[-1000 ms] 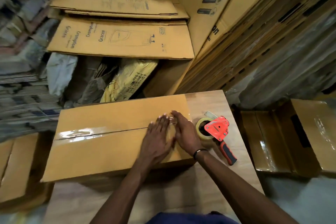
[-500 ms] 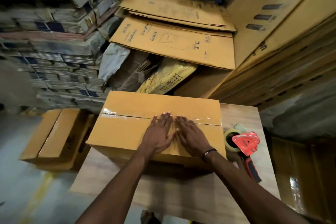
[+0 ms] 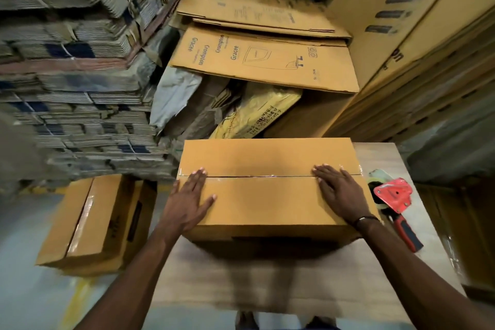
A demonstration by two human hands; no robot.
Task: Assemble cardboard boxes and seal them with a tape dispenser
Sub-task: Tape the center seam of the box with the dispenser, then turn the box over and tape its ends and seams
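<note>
Head view: 2 flat grips, left hand at 9 o'clock, right hand at 3, pressing taped box seam (likely bonding tape); dispenser idle on counter.

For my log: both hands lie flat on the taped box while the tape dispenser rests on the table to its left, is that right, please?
Not quite: the head view shows the tape dispenser to the right of the box, not its left. The left hand and right hand do lie flat on it, and the dispenser rests on the table.
</note>
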